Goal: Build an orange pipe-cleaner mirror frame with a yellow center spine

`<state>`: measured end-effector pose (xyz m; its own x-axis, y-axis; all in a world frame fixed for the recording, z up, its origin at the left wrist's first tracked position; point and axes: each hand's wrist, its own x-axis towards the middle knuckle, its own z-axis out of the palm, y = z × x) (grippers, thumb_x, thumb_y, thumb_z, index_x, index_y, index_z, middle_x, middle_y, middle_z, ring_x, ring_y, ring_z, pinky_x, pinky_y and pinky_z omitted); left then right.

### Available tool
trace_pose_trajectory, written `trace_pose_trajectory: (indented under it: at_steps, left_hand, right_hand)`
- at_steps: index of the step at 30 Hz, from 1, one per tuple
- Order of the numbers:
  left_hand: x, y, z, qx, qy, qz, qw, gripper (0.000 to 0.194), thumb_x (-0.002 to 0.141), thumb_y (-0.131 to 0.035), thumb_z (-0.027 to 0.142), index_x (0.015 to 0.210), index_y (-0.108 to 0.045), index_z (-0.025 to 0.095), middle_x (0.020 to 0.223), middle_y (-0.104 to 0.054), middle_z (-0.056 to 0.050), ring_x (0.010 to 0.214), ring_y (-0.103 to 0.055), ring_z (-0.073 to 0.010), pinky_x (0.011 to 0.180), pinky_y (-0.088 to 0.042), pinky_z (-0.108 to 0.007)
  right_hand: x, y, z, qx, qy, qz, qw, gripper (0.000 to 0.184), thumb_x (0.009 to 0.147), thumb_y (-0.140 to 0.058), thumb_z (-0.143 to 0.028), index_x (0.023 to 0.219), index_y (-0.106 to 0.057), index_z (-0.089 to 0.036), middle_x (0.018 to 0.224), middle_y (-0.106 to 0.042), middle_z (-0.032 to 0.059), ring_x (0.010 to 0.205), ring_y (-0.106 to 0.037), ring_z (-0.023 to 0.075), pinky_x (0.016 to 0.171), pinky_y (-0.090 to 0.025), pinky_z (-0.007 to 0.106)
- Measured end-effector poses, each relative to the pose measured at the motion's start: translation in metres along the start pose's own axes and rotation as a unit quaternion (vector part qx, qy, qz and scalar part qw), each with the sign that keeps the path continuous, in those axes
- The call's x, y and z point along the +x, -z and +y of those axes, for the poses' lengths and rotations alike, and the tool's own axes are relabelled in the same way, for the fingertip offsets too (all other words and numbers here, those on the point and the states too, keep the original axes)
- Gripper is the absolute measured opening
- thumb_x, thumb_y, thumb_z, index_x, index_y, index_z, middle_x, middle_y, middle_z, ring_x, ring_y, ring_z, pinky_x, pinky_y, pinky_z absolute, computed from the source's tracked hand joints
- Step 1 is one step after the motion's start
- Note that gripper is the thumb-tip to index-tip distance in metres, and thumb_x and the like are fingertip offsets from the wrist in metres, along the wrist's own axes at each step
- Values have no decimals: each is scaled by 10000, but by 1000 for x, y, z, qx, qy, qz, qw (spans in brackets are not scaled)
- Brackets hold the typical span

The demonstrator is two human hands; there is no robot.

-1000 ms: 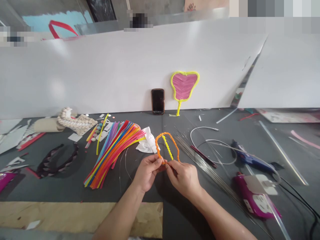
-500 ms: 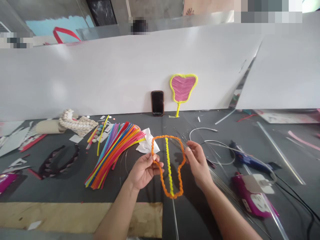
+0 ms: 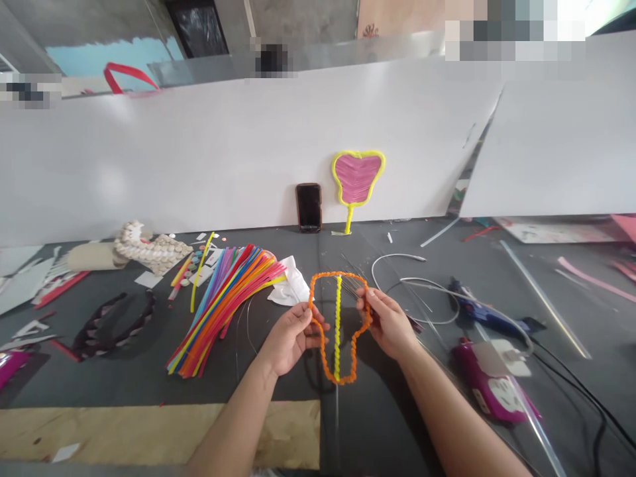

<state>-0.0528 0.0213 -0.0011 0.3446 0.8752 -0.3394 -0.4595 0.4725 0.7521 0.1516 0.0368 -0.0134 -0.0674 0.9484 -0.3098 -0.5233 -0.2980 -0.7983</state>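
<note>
An orange twisted pipe-cleaner loop (image 3: 354, 358), wide above and narrow below, is held up over the dark table between both hands. A yellow twisted pipe-cleaner strip (image 3: 338, 324) runs down its middle from the top edge to the bottom. Below the loop a thin, pale stem (image 3: 336, 414) extends toward me. My left hand (image 3: 288, 338) pinches the loop's left side between thumb and fingers. On the opposite side, my right hand (image 3: 390, 321) has its thumb and fingers closed on the orange edge.
Left lies a bundle of coloured pipe cleaners (image 3: 226, 311) beside white crumpled paper (image 3: 289, 285) and a dark braided headband (image 3: 114, 328). Behind stand a phone (image 3: 309, 209) and a pink-and-yellow fan shape (image 3: 358, 177). Right are a blue glue gun (image 3: 489, 311), power strip (image 3: 499, 391) and cables.
The loop has turned slightly, so its yellow strip looks more upright and its lower end sits a little higher. My right fingers have closed further around the right edge. The view has shifted slightly.
</note>
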Motion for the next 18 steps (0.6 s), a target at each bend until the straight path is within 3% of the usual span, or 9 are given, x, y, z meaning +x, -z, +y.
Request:
trace_pose_trajectory:
  at_steps: [3, 6, 10, 13, 16, 18]
  left_hand:
    - [-3, -4, -2, -21, -2, -45, 999, 432, 681, -766, 261, 1065, -572, 227, 958, -612, -33, 891, -646, -206, 739, -541, -337]
    - [-7, -11, -8, -11, 56, -75, 996, 700, 612, -806, 182, 1216, -470, 290, 1027, -615, -47, 903, -656, -244, 723, -542, -380]
    - [-7, -19, -20, 46, 128, -54, 989, 588, 620, -777, 128, 1146, -525, 207, 931, -656, -66, 763, -671, -206, 620, -555, -328]
    - [-5, -20, -23, 63, 118, -15, 991, 469, 618, -764, 120, 1047, -581, 165, 916, -666, -71, 713, -664, -179, 568, -552, -283]
    - [-3, -19, -20, 56, 78, 30, 995, 455, 610, -765, 116, 1027, -590, 170, 940, -663, -60, 720, -664, -168, 561, -550, -266]
    - [-3, -18, -18, 51, 51, 59, 996, 445, 612, -765, 118, 1017, -590, 176, 947, -661, -50, 727, -664, -161, 566, -546, -256]
  right_hand:
    - [1, 1, 1, 23, 5, -19, 1000, 308, 684, -734, -445, 804, -618, -186, 625, -560, -43, 442, -390, 34, 387, -276, 145]
    - [1, 1, 0, 35, 16, -24, 999, 287, 696, -729, -430, 786, -596, -191, 605, -525, -54, 434, -366, 32, 371, -232, 141]
    - [2, 0, 1, 6, 43, -12, 999, 287, 726, -689, -456, 813, -607, -194, 618, -524, -47, 439, -357, 41, 381, -253, 157]
    - [3, 0, 5, -69, 114, 48, 990, 338, 775, -616, -496, 945, -617, -204, 749, -590, -6, 470, -396, 63, 404, -319, 193]
    - [4, 2, 10, -174, 219, 92, 956, 366, 821, -570, -455, 1116, -551, -239, 920, -602, 24, 539, -468, 90, 459, -390, 224]
    - [3, 3, 13, -263, 276, 75, 921, 327, 844, -553, -390, 1138, -540, -247, 913, -603, 23, 588, -509, 108, 513, -428, 236]
